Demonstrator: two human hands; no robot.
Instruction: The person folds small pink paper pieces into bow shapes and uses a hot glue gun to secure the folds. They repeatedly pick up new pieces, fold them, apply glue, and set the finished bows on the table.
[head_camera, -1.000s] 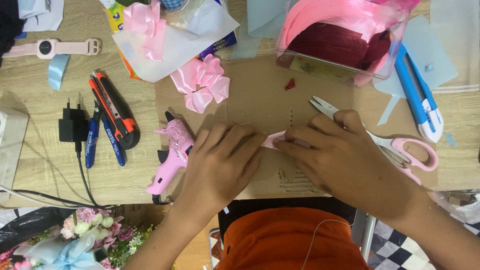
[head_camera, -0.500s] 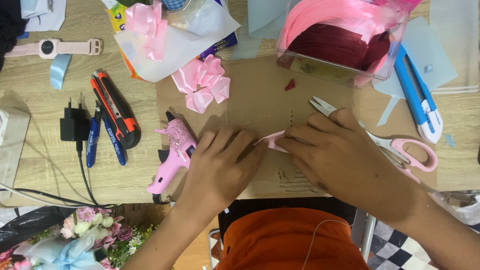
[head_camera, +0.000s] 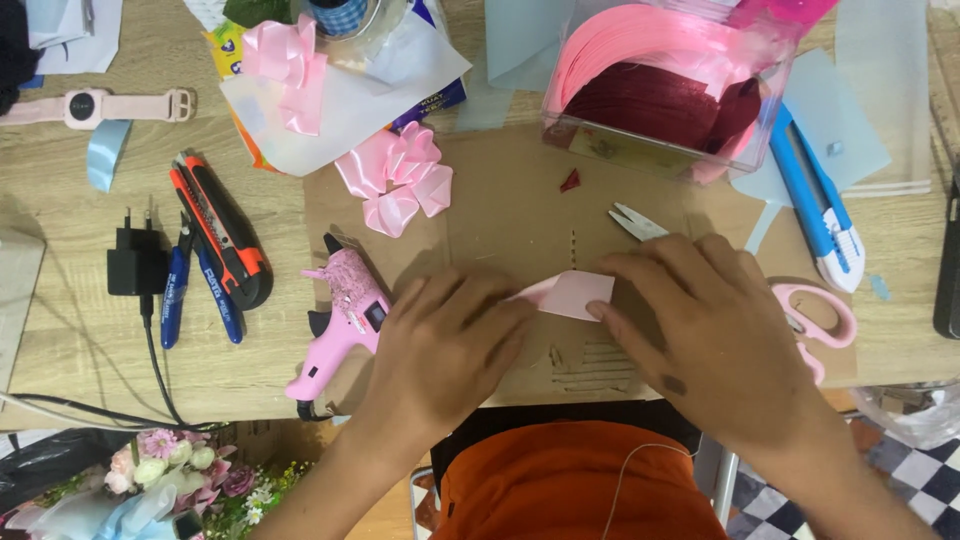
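A small pink ribbon piece (head_camera: 568, 294) lies folded on a brown cardboard sheet (head_camera: 500, 200) at the table's front. My left hand (head_camera: 445, 345) presses on its left end and my right hand (head_camera: 715, 335) holds its right edge with the fingertips. Pink-handled scissors (head_camera: 815, 315) lie partly under my right hand, blades pointing up and left. A pink glue gun (head_camera: 345, 315) rests just left of my left hand.
A pink ribbon bow (head_camera: 400, 178) lies on the cardboard. A clear box of pink ribbon (head_camera: 665, 85) stands behind. A blue cutter (head_camera: 815, 205), red-black cutter (head_camera: 215, 235), blue pens (head_camera: 175, 290), black charger (head_camera: 135, 265), pink watch (head_camera: 95, 105) and flower bouquet (head_camera: 165, 480) surround the work.
My hands have drawn slightly apart, so more of the pink ribbon piece shows between them. Everything else on the table stays put.
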